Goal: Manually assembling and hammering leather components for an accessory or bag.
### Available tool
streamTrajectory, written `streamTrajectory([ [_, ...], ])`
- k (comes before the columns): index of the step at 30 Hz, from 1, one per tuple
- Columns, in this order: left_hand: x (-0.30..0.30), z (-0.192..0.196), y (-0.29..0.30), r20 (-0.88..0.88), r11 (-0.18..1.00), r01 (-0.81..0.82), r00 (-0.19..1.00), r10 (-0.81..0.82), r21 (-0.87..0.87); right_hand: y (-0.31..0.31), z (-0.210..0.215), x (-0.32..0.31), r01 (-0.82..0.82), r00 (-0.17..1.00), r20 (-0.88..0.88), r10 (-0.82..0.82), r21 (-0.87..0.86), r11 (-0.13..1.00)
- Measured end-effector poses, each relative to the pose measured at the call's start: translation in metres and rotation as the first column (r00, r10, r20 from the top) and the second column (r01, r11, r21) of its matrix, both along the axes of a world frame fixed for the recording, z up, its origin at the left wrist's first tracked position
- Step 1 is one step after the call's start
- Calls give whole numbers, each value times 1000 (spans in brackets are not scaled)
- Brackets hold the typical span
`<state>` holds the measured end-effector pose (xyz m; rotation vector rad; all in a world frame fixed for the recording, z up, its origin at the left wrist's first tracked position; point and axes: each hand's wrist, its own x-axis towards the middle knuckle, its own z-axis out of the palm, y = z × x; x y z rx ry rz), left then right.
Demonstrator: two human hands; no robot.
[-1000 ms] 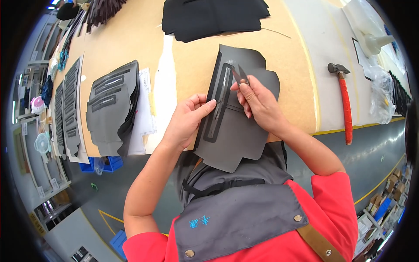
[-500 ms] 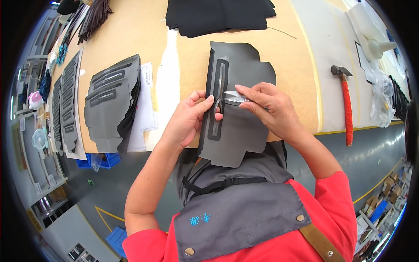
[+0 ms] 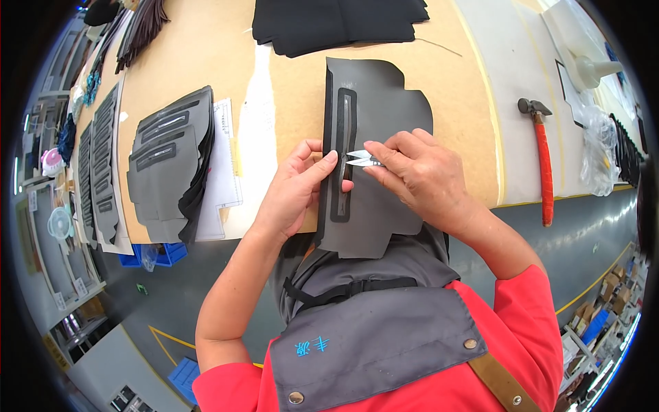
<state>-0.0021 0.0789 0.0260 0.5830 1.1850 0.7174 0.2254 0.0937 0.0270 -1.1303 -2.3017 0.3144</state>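
Note:
A grey cut panel (image 3: 384,199) with a long dark-bordered slot lies over the table's front edge and my lap. My left hand (image 3: 298,182) grips its left edge, thumb on top; a fingertip shows through the slot. In my right hand (image 3: 425,168) is a pair of small thread snips (image 3: 362,159), held between thumb and fingers. Their two pointed blades are apart, with the tips at the slot's right border, close to my left thumb.
A stack of similar grey panels (image 3: 171,154) lies on the left, over white paper (image 3: 221,172). Black pieces (image 3: 340,24) are stacked at the back. On the right are a red-handled hammer (image 3: 544,165) and a clear plastic bag (image 3: 598,151). The table's front edge crosses below my hands.
The snips have drawn back slightly from the slot and dipped, and their blades now show wider apart. The panel has shifted a little. My left hand keeps its hold.

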Motion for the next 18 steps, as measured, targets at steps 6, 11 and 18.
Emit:
streamTrajectory([
  [6, 4, 1, -1, -27, 1000, -9, 1000, 9, 23, -2, 4, -1, 23, 999, 39, -23, 2, 1000],
  [11, 6, 3, -1, -65, 999, 3, 998, 0, 43, -5, 4, -3, 49, 997, 53, -49, 16, 999],
  [18, 9, 3, -3, -66, 998, -14, 998, 18, 53, -7, 4, -2, 71, 996, 48, -72, 32, 997],
])
